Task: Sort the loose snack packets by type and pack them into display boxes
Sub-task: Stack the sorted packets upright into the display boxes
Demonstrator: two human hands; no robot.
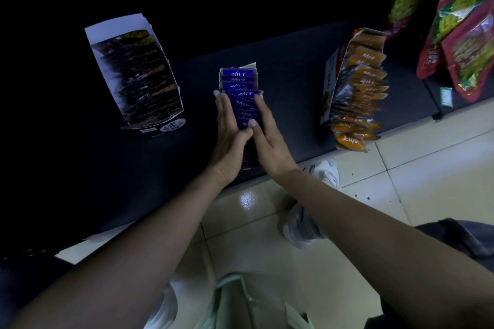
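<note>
A row of blue snack packets (240, 83) stands in a narrow display box (251, 65) at the middle of the dark shelf. My left hand (230, 136) lies flat against the left side of the row with straight fingers. My right hand (270, 139) presses the right side, its thumb resting on the nearest packets. Left of it stands a white display box (115, 29) filled with dark brown packets (144, 80). To the right, an orange-and-white box (331, 72) holds orange packets (361, 93) that spill past its front end.
The boxes sit on a black shelf (294, 61) whose front edge runs diagonally above a tiled floor (401, 168). Large red snack bags (459, 35) hang at the upper right. White shoes (304, 224) stand on the floor below my right arm.
</note>
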